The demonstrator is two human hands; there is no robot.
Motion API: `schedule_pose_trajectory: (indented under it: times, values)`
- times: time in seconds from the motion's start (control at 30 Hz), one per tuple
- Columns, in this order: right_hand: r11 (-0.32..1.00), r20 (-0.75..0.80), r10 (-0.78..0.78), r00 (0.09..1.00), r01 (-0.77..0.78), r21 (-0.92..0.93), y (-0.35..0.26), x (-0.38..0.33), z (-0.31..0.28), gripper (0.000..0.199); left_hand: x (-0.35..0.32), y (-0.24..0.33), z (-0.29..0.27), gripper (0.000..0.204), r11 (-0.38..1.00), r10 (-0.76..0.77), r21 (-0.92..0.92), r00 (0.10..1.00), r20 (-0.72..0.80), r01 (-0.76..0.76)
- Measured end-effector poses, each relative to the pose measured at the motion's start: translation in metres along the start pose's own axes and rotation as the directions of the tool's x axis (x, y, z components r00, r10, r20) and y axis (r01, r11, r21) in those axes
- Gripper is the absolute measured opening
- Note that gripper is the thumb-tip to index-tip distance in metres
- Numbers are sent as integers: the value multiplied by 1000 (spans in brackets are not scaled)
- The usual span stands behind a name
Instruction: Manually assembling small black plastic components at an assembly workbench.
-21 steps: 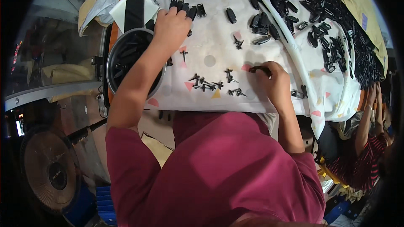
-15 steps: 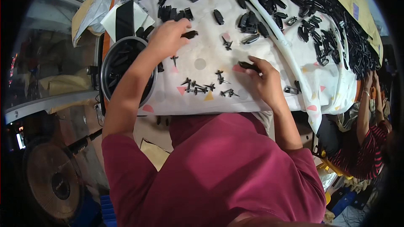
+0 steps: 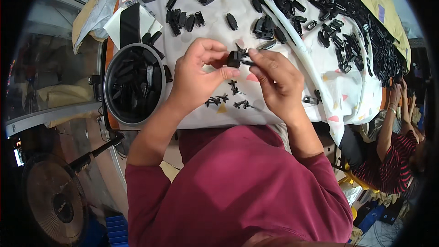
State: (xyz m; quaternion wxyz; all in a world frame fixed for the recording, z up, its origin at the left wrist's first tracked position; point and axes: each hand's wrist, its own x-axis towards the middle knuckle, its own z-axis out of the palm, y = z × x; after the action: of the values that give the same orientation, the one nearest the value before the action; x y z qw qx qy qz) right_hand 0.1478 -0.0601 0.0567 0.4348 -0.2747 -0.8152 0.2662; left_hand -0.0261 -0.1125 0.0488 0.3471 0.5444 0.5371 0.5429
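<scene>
Above the middle of the table my two hands meet. Thumb and fingers of my left hand (image 3: 197, 75) close on a small black plastic part (image 3: 234, 59). From the other side my right hand (image 3: 280, 78) pinches a second small dark piece (image 3: 247, 60) against it; fingers partly cover this one, so its exact shape is unclear. Below the hands, several small black spiked pieces (image 3: 235, 88) are scattered on the patterned white cloth (image 3: 270, 118). To the left of my left forearm stands a round metal bowl (image 3: 106, 87) with black parts inside.
A large heap of black parts (image 3: 329, 0) lies behind a rolled white cloth ridge (image 3: 304, 52). Loose black parts (image 3: 183, 20) sit at the back left, near a dark phone-like slab (image 3: 130, 25). A fan (image 3: 59, 206) stands lower left. Another person's arms (image 3: 391, 110) reach in at right.
Both hands have come together over the middle, my left from the back-left parts, my right from the right. The black pieces in them now touch or nearly touch.
</scene>
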Motion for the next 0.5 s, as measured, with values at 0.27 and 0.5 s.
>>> schedule_pose_trajectory:
  times: [0.27,0.5]
  values:
    - [971,55,-97,994,107,-213,0,-18,7,38,-18,-20,23,34,871,-183,-438,975,126,220]
    - [623,218,624,751,-646,441,-3,-33,23,41,-17,-17,37,24,668,-377,-699,926,-22,256]
